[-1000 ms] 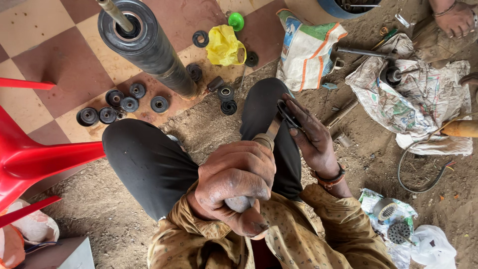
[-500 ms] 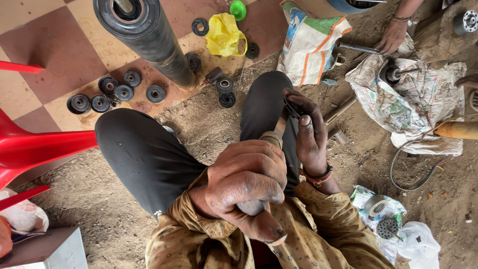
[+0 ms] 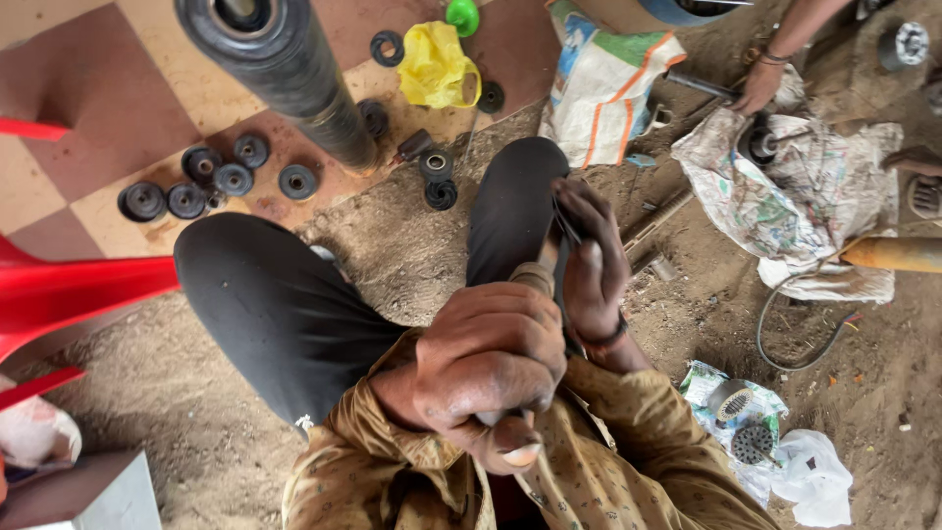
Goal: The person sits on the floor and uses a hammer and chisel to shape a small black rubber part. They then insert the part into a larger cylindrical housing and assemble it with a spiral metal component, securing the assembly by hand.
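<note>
Wooden-handled hand tool (image 3: 538, 277), pale handle with a dark metal shank, held upright over the person's lap, between the black-trousered knees (image 3: 294, 314).

Left hand (image 3: 491, 368): fist closed tight round the butt of the handle, thumb tucked underneath, skin greasy.

Right hand (image 3: 591, 265): fingers wrapped round the dark shank and a thin dark part (image 3: 567, 231) at its far end; what that part is cannot be told.

Surroundings: large black rubber-covered roller (image 3: 285, 69) standing on the tiled floor (image 3: 98, 108); row of small black rubber bushes (image 3: 211, 182) beside it; crumpled yellow plastic bag (image 3: 437, 69); printed newspaper sheet (image 3: 795, 196) on the dirt, where another person's hand (image 3: 758, 88) works on a metal part.

Risks, judged: oily palms may let the handle slip, driving the shank toward the right fingers or the thigh beneath. The right hand sits close to the working end, so a sudden give would pinch or cut it. Loose grit underfoot could foul the part if dropped.
</note>
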Demonstrator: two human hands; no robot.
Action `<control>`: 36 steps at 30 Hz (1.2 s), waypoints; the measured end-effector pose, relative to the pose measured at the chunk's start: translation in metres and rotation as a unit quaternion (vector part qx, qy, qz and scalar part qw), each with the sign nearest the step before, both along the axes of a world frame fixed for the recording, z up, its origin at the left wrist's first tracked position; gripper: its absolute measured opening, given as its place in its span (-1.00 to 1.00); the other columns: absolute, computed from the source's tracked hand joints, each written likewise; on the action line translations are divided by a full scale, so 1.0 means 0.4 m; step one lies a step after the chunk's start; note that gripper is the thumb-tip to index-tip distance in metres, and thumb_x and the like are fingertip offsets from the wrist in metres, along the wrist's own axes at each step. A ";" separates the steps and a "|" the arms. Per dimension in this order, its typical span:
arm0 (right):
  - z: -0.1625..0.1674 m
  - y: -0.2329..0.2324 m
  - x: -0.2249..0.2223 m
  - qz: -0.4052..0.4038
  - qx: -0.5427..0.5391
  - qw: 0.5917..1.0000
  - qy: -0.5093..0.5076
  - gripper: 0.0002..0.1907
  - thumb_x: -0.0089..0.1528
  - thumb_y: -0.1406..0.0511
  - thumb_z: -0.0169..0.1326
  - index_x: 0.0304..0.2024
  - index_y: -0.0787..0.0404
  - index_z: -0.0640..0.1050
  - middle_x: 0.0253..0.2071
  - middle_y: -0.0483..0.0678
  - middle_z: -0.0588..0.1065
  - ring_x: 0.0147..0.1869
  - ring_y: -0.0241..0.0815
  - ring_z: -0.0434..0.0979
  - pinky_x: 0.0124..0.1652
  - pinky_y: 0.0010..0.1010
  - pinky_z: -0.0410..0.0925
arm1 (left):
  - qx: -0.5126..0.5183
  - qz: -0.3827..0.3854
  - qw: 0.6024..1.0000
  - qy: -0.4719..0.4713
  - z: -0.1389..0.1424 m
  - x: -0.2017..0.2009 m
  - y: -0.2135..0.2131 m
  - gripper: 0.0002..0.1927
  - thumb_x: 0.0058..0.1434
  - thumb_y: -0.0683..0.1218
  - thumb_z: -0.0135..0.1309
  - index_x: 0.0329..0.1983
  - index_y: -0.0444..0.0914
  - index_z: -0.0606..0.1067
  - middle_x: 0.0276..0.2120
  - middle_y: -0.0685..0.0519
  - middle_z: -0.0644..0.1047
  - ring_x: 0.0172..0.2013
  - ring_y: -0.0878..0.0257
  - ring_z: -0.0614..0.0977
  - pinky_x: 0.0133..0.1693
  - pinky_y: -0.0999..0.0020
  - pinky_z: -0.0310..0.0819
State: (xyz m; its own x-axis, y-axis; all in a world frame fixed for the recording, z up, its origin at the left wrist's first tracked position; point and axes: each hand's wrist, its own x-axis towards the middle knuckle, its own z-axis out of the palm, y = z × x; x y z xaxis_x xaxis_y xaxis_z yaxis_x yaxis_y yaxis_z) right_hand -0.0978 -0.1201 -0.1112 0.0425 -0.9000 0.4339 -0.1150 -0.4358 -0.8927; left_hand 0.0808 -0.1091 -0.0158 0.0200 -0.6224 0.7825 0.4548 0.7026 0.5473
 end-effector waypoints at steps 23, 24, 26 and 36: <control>0.022 -0.050 -0.046 -0.003 -0.034 0.987 0.154 -0.56 0.56 0.17 -0.35 0.30 0.25 0.42 0.39 0.13 0.37 0.50 0.02 0.37 0.44 -0.20 0.24 | -0.013 -0.019 0.999 -0.035 0.037 -0.011 -0.042 -0.48 0.53 0.16 -0.08 -0.43 -0.31 0.44 -0.51 -0.04 0.49 -0.52 0.12 0.59 -0.39 0.09 0.63; 0.024 -0.064 -0.046 -0.031 0.010 0.990 0.134 -0.56 0.56 0.19 -0.32 0.31 0.29 0.42 0.39 0.17 0.36 0.49 0.06 0.36 0.44 -0.16 0.24 | -0.047 -0.015 0.998 -0.029 0.031 -0.020 -0.058 -0.47 0.52 0.17 -0.09 -0.44 -0.31 0.43 -0.52 -0.04 0.48 -0.53 0.12 0.58 -0.41 0.09 0.61; 0.026 -0.105 -0.040 -0.076 0.069 0.991 0.089 -0.55 0.56 0.21 -0.25 0.33 0.38 0.42 0.38 0.26 0.35 0.48 0.16 0.35 0.44 -0.09 0.23 | -0.060 -0.009 0.998 -0.018 0.026 -0.027 -0.071 -0.54 0.47 0.09 -0.03 -0.47 -0.30 0.43 -0.54 -0.02 0.48 -0.56 0.14 0.59 -0.43 0.10 0.64; -0.008 -0.137 -0.049 -0.044 -0.014 0.995 0.088 -0.53 0.56 0.16 -0.26 0.28 0.37 0.44 0.37 0.15 0.36 0.48 0.07 0.38 0.44 -0.17 0.28 | -0.073 -0.077 0.992 -0.065 0.037 0.006 -0.117 -0.62 0.51 0.01 0.02 -0.35 -0.36 0.47 -0.44 -0.07 0.53 -0.44 0.06 0.65 -0.30 0.07 0.66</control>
